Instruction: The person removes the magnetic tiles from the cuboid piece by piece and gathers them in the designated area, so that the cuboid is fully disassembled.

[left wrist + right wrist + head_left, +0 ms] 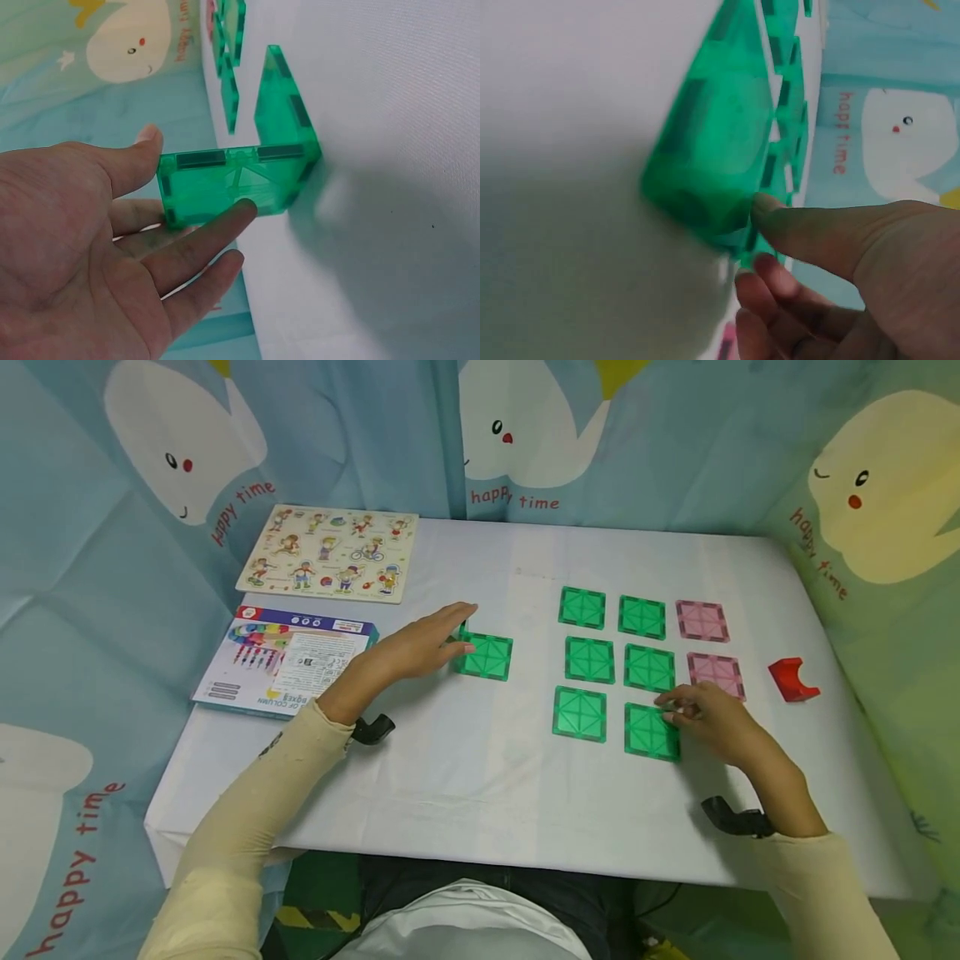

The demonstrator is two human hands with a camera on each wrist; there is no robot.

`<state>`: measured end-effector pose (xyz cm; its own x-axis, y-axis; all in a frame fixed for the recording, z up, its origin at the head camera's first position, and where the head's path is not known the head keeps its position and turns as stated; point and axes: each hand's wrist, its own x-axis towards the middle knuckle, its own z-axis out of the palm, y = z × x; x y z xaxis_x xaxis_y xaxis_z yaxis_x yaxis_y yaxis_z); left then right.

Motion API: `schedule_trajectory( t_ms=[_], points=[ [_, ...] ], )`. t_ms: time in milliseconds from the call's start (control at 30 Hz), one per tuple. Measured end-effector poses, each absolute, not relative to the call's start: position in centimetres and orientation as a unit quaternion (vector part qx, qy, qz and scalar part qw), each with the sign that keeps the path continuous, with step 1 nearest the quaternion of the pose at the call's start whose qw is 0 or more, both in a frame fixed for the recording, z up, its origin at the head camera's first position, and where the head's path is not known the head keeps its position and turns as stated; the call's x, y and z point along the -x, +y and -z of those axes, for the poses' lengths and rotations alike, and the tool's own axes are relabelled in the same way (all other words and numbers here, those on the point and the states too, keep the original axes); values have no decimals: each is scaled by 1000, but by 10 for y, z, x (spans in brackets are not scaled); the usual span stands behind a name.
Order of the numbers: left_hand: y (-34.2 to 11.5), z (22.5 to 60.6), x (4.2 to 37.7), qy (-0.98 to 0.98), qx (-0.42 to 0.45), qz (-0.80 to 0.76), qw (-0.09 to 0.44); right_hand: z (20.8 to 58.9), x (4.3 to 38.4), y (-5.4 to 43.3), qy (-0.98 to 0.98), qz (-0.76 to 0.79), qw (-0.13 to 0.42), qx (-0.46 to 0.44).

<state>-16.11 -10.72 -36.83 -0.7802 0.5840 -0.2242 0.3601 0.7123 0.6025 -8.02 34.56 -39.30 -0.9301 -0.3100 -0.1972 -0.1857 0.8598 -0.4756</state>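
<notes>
At the left, a green magnetic tile (487, 657) lies flat, and a second green magnetic tile (225, 184) stands upright along its edge. My left hand (420, 643) is at the standing tile, its fingers mostly straight. In the left wrist view the thumb is by the tile's upper corner and a fingertip overlaps its face. My right hand (716, 727) pinches the upper right corner of the nearest right-hand green tile (649, 732) between thumb and fingers. That tile is blurred in the right wrist view; whether it is off the table I cannot tell.
Several other green tiles (588, 660) lie in rows, with pink tiles (702, 621) beside them. A red notched block (792, 680) sits farther right. A printed box (285, 660) and a picture puzzle board (330, 553) occupy the table's left side. Curtains (390, 435) hang behind.
</notes>
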Motion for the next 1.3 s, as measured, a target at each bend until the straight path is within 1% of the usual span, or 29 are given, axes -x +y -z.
schedule_trajectory(
  t_ms=[133, 267, 400, 633, 800, 900, 1033, 1300],
  points=[
    [-107, 368, 161, 903, -260, -274, 204, 381, 86, 328, 960, 217, 135, 116],
    [-107, 367, 161, 904, -257, -272, 207, 368, 97, 298, 956, 213, 145, 138],
    [-108, 368, 162, 903, -265, -261, 214, 361, 110, 258, 948, 209, 172, 169],
    [-110, 366, 162, 905, -270, -241, 225, 368, 136, 194, 939, 174, 192, 227],
    [-111, 365, 162, 909, -270, -235, 212, 383, 156, 159, 934, 142, 221, 241],
    [-110, 366, 161, 912, -265, -242, 201, 389, 162, 144, 931, 134, 240, 239],
    [-110, 366, 160, 913, -259, -252, 187, 392, 165, 132, 931, 127, 246, 239],
    [-112, 368, 160, 915, -263, -252, 177, 395, 164, 128, 935, 124, 208, 259]
  ],
)
